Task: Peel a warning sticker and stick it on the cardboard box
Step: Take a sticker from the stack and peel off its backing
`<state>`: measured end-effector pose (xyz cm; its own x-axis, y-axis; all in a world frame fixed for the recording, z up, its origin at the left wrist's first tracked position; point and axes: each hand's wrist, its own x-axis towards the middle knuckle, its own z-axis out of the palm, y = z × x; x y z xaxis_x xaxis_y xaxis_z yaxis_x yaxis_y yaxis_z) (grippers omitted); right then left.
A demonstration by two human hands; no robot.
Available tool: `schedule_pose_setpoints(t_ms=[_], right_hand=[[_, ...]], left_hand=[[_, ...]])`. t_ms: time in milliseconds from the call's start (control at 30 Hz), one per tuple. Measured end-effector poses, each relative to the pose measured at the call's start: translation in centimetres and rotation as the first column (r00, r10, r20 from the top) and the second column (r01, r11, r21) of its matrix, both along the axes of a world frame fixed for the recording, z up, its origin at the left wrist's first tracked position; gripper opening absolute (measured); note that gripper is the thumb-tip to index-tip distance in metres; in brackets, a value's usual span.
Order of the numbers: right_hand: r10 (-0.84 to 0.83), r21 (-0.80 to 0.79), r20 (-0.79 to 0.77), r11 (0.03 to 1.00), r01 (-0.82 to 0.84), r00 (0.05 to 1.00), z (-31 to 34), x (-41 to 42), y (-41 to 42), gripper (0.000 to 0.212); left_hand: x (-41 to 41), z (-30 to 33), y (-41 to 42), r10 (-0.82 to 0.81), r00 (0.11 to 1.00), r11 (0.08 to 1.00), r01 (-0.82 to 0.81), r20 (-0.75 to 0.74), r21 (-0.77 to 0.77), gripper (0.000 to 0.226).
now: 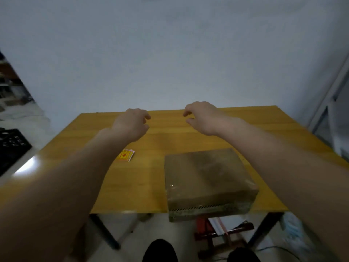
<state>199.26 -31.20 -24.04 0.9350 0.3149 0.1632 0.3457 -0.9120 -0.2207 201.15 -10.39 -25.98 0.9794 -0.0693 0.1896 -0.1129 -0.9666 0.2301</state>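
Head view, the only one we have. Desk [151,140]: yellow wood top, dark legs, pale wall behind. Left hand [132,125]: raised over the desk's far-left part, fingers loosely curled and apart, nothing held. Right hand [203,118]: raised toward the far edge, right of centre, fingers likewise loosely curled, thumb and forefinger apart, nothing held. Warning sticker [126,155]: yellow w/ red mark, pink edging showing, lying flat on the desk left of centre, just beside the left forearm; looks like a small stack or sheet, but we can't tell how many, too blurred. Cardboard box [207,178]: brown, closed, glossy tape across the top, sitting at the near edge right of centre w/ its front overhanging the edge a little; no sticker visible on top or front face. Status, as we judge it: nothing done yet. Left to do: pick up sticker, peel backing, press it onto box.
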Motion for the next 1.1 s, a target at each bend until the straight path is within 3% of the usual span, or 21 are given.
schedule_pose_setpoints(t_ms=[300,500,733,867,967,1100], right_hand=[[0.097,-0.013,-0.089,0.995,-0.099,0.991,-3.8,-7.9,10.6,0.033],[0.168,-0.024,-0.067,0.985,-0.17,0.983,-8.6,-9.8,18.3,0.031],[0.335,-0.251,-0.112,0.901,-0.353,0.935,-13.6,-9.6,18.9,0.026],[0.462,-0.363,-0.018,0.823,-0.436,0.887,-12.4,-9.5,17.4,0.035],[0.377,-0.403,0.016,0.85,-0.339,0.926,-10.4,-7.5,17.1,0.047],[0.175,-0.397,-0.142,0.891,-0.218,0.974,-9.9,-3.6,18.5,0.043]], left_hand=[[-7.8,-5.3,8.1,0.087,0.991,0.994,-0.078,-0.103,0.082,0.038],[-8.0,-9.8,12.5,0.129,0.973,0.992,-0.125,-0.19,0.033,0.04],[-5.3,-13.3,14.6,0.117,0.968,0.993,-0.117,-0.222,0.01,0.046],[-2.9,-14.1,14.1,0.085,0.967,0.996,-0.08,-0.239,0.033,0.054],[-1.1,-13.5,12.7,0.057,0.965,0.998,-0.048,-0.255,0.044,0.056],[0.9,-13.5,12.4,0.106,0.96,0.994,-0.097,-0.258,0.048,0.055]])
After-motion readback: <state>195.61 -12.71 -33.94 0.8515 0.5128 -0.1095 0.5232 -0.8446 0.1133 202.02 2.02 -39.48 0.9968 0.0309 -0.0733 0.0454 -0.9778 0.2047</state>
